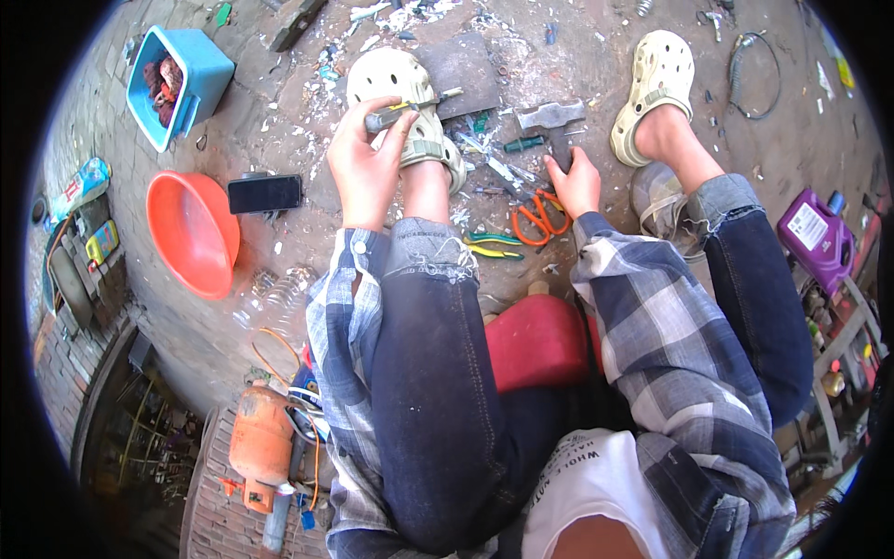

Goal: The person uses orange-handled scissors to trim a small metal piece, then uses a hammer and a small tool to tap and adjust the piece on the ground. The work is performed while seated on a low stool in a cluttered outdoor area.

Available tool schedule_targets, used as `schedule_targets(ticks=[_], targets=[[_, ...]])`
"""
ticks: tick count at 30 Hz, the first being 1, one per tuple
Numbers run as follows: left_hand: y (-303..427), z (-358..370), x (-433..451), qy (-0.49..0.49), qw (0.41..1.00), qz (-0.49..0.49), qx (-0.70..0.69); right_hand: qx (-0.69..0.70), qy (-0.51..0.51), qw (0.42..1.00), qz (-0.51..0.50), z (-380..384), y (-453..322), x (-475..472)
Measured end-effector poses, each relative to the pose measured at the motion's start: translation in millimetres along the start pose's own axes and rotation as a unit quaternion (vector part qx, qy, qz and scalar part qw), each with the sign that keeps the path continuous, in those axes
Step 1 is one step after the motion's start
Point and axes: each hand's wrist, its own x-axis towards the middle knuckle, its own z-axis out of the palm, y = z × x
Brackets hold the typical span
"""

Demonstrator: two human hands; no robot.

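Note:
My left hand (367,157) is raised over the left cream clog (391,77). Pinched in its fingers is a slim tool with a grey and yellow handle (383,120), its thin end pointing right; its exact kind is unclear. My right hand (578,183) grips the short handle of a steel hammer (550,116), head facing away from me. Left of that hand lie a dark green tool handle (524,144) and orange-handled scissors (534,229). Nearer to me are green and yellow plier handles (494,253). A flat dark metal plate (464,66) lies beyond the left clog.
White scraps litter the ground between my feet. At left are a blue bucket (209,70) holding reddish cloth, an orange basin (192,234), a phone (265,194) and an orange gas cylinder (260,433). A purple jug (817,237) and coiled cable (737,77) are at right.

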Motion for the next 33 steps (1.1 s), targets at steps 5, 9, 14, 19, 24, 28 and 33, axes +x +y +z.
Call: schedule_targets(ticks=[5, 9, 14, 19, 24, 28, 33], targets=[[-2.9, 6.1, -0.1, -0.011, 0.997, 0.082, -0.004, 0.564, -0.338, 0.691, 0.303, -35.5, -33.1, 18.1], [-7.1, 7.7, -1.3, -0.004, 0.996, 0.013, -0.083, 0.841, -0.385, 0.123, 0.358, -41.8, -50.4, 16.2], [-12.3, 14.0, -3.0, 0.015, 0.99, -0.019, -0.14, 0.844, -0.335, 0.207, 0.365, -27.9, -58.4, 13.0], [-20.4, 22.6, -1.5, 0.032, 0.985, 0.002, -0.171, 0.513, -0.254, 0.78, 0.252, -64.1, -90.2, -25.3], [-35.8, 24.0, -5.8, 0.063, 0.977, -0.013, -0.203, 0.395, -0.283, 0.867, 0.11, -110.9, -161.2, -52.0], [-56.2, 22.7, -3.6, 0.066, 0.911, -0.081, -0.398, 0.377, -0.314, 0.867, -0.083, -138.8, -214.7, -63.7], [-46.0, 32.2, -4.3, 0.05, 0.973, 0.04, -0.222, 0.246, -0.294, 0.909, -0.165, -115.1, -232.3, -56.8]])
